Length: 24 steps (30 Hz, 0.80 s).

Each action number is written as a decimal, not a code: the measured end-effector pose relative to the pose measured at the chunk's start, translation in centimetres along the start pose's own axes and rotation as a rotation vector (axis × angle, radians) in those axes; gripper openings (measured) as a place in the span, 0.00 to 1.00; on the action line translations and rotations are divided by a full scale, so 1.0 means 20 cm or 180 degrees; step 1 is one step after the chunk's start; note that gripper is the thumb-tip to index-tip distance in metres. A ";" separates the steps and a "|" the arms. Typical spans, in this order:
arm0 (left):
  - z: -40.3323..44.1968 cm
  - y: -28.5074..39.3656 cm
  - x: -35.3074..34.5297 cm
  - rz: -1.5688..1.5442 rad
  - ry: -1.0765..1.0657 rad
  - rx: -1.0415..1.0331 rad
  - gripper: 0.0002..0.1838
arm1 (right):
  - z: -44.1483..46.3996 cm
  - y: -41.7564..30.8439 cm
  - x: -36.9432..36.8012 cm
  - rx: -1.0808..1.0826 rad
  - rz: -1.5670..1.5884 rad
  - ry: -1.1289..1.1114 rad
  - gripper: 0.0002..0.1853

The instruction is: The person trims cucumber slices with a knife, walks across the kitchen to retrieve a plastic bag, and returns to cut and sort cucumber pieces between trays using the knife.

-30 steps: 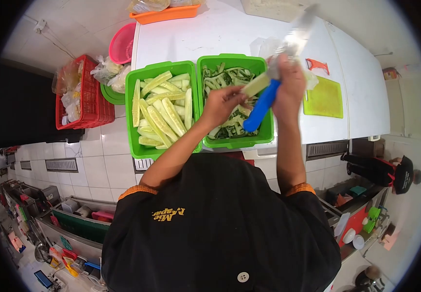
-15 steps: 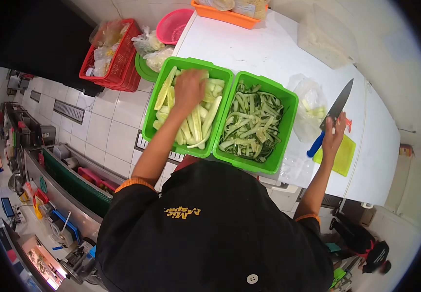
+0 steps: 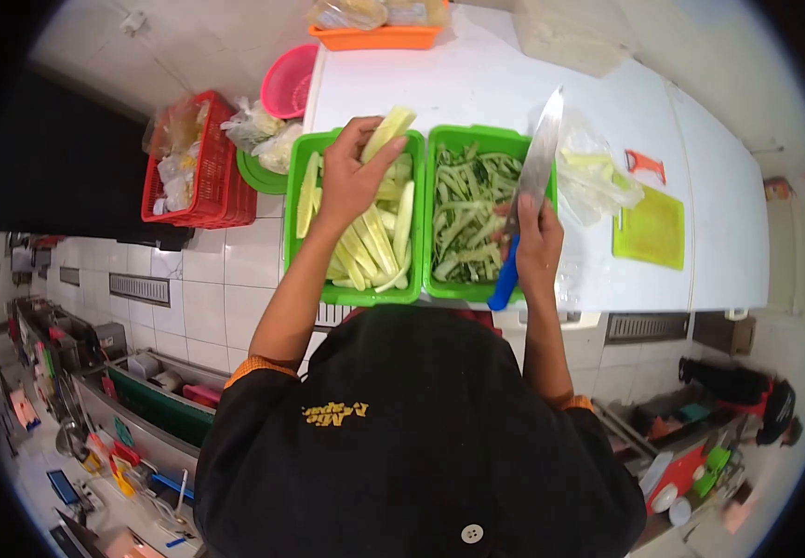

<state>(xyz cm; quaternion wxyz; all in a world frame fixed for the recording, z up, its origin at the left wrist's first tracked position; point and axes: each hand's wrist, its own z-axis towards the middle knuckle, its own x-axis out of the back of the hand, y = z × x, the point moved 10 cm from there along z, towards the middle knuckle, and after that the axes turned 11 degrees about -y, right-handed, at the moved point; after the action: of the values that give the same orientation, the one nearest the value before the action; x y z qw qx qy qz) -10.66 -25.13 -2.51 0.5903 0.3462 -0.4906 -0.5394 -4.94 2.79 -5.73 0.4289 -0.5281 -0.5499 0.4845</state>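
Observation:
My left hand [image 3: 351,181] grips a peeled piece of cucumber [image 3: 389,133] above the left green bin [image 3: 365,297]. That bin holds several peeled cucumber pieces [image 3: 368,249] laid lengthwise. In my right hand [image 3: 538,244] is a large kitchen knife [image 3: 542,149] with a blue handle, its blade pointing up and away from me. The knife hangs over the right edge of the second green bin [image 3: 491,138], which is full of green-and-pale cucumber peelings [image 3: 463,219]. Both bins stand side by side at the near edge of the white table [image 3: 477,74].
A clear plastic bag [image 3: 593,200], an orange peeler [image 3: 645,166] and a yellow-green cutting board [image 3: 663,237] lie on the right. An orange tray [image 3: 374,39] sits at the back. Left are a pink basin [image 3: 286,84] and red crate [image 3: 207,181]. Another person [image 3: 746,395] is behind, lower right.
My left hand has risen out of the left bin with a cucumber piece. My right hand has brought the knife leftward, from near the cutting board to over the peelings bin.

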 end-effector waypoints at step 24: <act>-0.20 0.07 -0.61 -0.3592 -0.0585 0.1557 0.17 | 0.03 -0.41 -0.20 0.1038 -0.0750 0.0358 0.15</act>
<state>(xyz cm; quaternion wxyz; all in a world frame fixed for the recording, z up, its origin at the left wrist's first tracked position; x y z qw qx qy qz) -5.55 -13.37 -4.84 0.0732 0.6295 -0.3902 -0.6679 -6.64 -1.02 2.44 0.5925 -0.4099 -0.4974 0.4833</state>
